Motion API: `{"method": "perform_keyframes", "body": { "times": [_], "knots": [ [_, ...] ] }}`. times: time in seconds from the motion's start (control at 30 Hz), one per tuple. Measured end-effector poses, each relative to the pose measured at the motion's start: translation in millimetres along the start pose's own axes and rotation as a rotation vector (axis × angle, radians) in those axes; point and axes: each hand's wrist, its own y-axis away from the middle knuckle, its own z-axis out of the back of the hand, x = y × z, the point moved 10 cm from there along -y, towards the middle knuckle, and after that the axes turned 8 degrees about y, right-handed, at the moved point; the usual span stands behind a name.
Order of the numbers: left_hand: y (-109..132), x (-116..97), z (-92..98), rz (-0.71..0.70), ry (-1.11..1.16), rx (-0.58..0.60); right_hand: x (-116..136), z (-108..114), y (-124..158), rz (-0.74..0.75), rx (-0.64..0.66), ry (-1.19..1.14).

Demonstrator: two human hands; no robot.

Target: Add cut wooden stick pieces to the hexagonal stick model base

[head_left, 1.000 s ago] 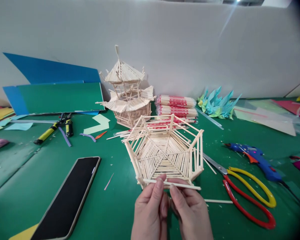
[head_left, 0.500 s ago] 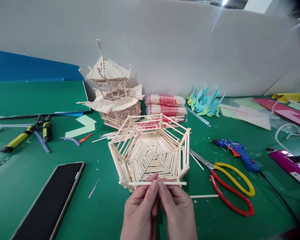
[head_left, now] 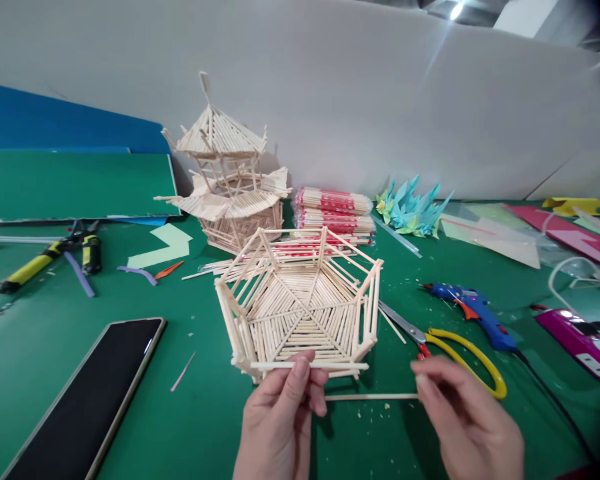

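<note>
In front of me on the green table (head_left: 200,427) stands an open, many-sided frame of thin wooden sticks (head_left: 307,310), with a slatted floor and raised sides. My left hand (head_left: 285,407) pinches a pale wooden stick (head_left: 337,366) level across the frame's near side. Lower down, a second wooden stick (head_left: 373,397) lies on the table, its left end passing behind my left fingers. My right hand (head_left: 465,413) has thumb and forefinger closed at that stick's right end. It covers most of the red handle of the scissors (head_left: 467,353).
Behind stands a tiered stick pagoda (head_left: 230,193) beside bundled sticks (head_left: 335,210). Blue folded paper (head_left: 415,207) sits at the back. To the right are a blue glue gun (head_left: 475,310) and a purple power strip (head_left: 577,343); to the left, a phone (head_left: 90,400) and yellow-handled pliers (head_left: 40,263).
My right hand has let go of the upper stick and moved right, down to the end of the stick on the table. The left hand keeps the upper stick nearly in place.
</note>
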Motion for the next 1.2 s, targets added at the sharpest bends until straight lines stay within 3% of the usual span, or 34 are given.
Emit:
{"method": "perform_keyframes", "body": {
  "times": [0.17, 0.3, 0.73, 1.2],
  "knots": [
    [3, -1, -1.4, -0.022, 0.018, 0.028, 46, -35, -30, 0.486, 0.367, 0.177],
    [5, -2, -3.6, -0.033, 0.007, 0.053, 61, -65, -24, 0.637, 0.602, 0.258],
    [7, -4, -2.0, -0.054, 0.057, 0.000, 63, -72, -25, 0.601, 0.690, 0.241],
    [6, 2, 0.6, -0.116, 0.137, 0.032, 59, -75, -23, 0.604, 0.734, 0.279]
  ]
}}
